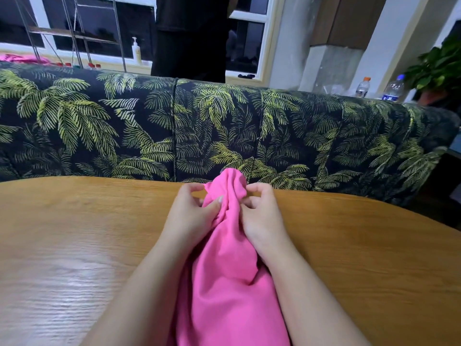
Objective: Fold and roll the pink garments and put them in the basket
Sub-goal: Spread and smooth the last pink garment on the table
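So there's one bright pink garment lying on the wooden table, bunched into a long narrow strip that runs from the near edge toward the far side, full of soft folds and creases, with its far end scrunched into a rounded tip right at the table's far edge. The left hand grips the fabric from the left near that far end, thumb pressed into the cloth and fingers curled. The right hand pinches it from the right side, fingers curled in as well. Behind the table sits a dark sofa with a green palm-leaf print, and two water bottles stand far right.
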Demonstrator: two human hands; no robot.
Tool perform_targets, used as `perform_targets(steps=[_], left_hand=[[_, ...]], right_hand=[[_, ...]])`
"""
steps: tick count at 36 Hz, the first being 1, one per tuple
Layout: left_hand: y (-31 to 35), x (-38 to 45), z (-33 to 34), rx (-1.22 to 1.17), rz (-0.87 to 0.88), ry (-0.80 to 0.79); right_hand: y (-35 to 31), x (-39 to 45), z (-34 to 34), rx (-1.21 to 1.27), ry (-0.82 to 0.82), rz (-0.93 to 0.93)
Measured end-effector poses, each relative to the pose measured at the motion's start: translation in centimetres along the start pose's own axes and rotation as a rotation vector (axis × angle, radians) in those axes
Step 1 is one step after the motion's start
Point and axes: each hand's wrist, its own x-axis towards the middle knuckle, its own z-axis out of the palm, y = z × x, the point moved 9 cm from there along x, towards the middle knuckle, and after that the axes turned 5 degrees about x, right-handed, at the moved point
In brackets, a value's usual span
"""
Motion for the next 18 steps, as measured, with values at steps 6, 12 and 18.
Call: perform_targets(steps=[6, 12, 18], left_hand=[[1.7, -0.2, -1.5, -0.060, 0.149, 0.115], [2.4, -0.1, -5.5, 0.018, 0.279, 0.349], [1.9, -0.3, -5.3, 0.065, 0.290, 0.360]], right_hand=[[-1.9, 0.3, -2.6, -0.178, 0.121, -0.160], [-2.4, 0.3, -6.2, -0.343, 0.248, -0.251], [-2.9, -0.3, -10.0, -0.428, 0.437, -0.265]])
